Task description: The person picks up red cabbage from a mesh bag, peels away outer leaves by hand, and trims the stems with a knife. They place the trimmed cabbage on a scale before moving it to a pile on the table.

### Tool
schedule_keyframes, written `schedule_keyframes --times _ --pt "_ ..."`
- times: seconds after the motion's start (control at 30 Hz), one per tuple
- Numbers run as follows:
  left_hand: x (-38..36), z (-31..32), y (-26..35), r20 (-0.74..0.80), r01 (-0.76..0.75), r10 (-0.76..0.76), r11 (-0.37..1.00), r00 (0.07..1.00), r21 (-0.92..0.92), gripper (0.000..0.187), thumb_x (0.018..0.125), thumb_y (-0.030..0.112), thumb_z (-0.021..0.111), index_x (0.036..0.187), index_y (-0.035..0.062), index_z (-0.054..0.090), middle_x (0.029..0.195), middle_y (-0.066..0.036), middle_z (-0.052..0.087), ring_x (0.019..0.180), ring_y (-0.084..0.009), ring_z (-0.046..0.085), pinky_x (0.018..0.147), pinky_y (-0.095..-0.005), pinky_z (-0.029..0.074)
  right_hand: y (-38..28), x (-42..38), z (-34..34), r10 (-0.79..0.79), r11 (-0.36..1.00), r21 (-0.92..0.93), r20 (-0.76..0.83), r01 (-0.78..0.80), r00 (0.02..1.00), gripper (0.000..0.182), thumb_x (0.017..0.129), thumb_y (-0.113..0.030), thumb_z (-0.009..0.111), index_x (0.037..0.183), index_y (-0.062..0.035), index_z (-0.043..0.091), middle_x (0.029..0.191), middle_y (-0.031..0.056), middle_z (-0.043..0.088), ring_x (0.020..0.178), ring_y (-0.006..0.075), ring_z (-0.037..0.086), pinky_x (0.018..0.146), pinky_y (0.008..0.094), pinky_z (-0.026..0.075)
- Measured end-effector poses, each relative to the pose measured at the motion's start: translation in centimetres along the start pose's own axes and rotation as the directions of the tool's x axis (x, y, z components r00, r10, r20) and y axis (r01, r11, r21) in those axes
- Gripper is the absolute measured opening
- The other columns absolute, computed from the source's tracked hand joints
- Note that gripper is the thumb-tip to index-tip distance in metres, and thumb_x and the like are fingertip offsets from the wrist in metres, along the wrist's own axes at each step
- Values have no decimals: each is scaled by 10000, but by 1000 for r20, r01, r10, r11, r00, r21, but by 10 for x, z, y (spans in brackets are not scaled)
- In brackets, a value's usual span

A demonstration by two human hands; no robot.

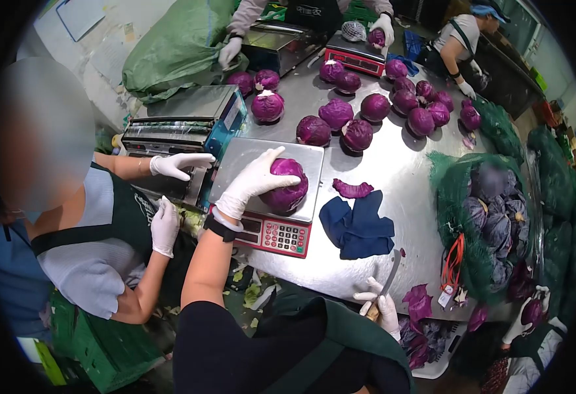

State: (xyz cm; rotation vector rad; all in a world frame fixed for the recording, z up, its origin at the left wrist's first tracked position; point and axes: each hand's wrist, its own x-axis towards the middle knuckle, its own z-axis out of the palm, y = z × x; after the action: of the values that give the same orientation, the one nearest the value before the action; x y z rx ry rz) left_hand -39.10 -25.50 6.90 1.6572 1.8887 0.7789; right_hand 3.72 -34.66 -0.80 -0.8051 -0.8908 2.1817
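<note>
My left hand (255, 182), in a white glove with a dark band at the wrist, is wrapped over a purple cabbage (286, 188) on the metal plate of a red scale (277, 234). Near the table's front edge, my right hand (381, 307), also gloved, grips a knife (392, 272) by its handle, with the blade pointing up and away. Between the hands lie a crumpled blue cloth (357, 224) and a loose purple leaf (352, 189). More cabbages (336, 114) sit beyond the scale.
At left, a co-worker's gloved hands (181, 165) are beside a wrapping machine (170, 128). Across the metal table (393, 171), another person handles a cabbage at a second scale (355, 54). A green net sack (491, 217) stands at right, above a white basket (442, 354) of leaves.
</note>
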Motion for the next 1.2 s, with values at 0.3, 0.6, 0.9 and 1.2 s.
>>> schedule_keyframes --times 0.3,0.6,0.9,1.2 --pt "-23 15 -98 -92 69 -468 316 879 -946 543 874 495 556 1220 78 524 1186 -83 583 1066 -199 582 933 -384 470 2 1 -5 -50 996 -70 -12 49 999 550 957 -346 455 1339 35 349 1007 197 649 659 147 622 604 230 510" --pt "-57 36 -88 -191 -171 -503 85 843 -982 800 806 715 459 1352 131 412 1348 -77 457 1219 -241 466 1004 -459 394 5 8 -6 70 996 -59 9 -69 998 556 946 -352 489 1364 -19 337 1029 221 633 678 152 613 616 248 517" --pt "-52 54 -94 -283 -211 -518 194 807 -958 811 838 653 492 1386 74 343 1374 -83 410 1252 -220 417 1060 -414 324 2 -1 10 34 999 -29 -30 -35 999 545 948 -341 482 1361 -15 339 1034 218 633 687 143 621 612 243 529" --pt "-50 53 -85 -356 -225 -556 291 751 -930 792 845 642 494 1378 73 352 1357 -89 419 1251 -216 417 1059 -403 326 2 -3 11 8 999 -51 -21 -9 1000 555 947 -347 486 1361 -8 340 1032 214 634 695 142 625 609 240 530"
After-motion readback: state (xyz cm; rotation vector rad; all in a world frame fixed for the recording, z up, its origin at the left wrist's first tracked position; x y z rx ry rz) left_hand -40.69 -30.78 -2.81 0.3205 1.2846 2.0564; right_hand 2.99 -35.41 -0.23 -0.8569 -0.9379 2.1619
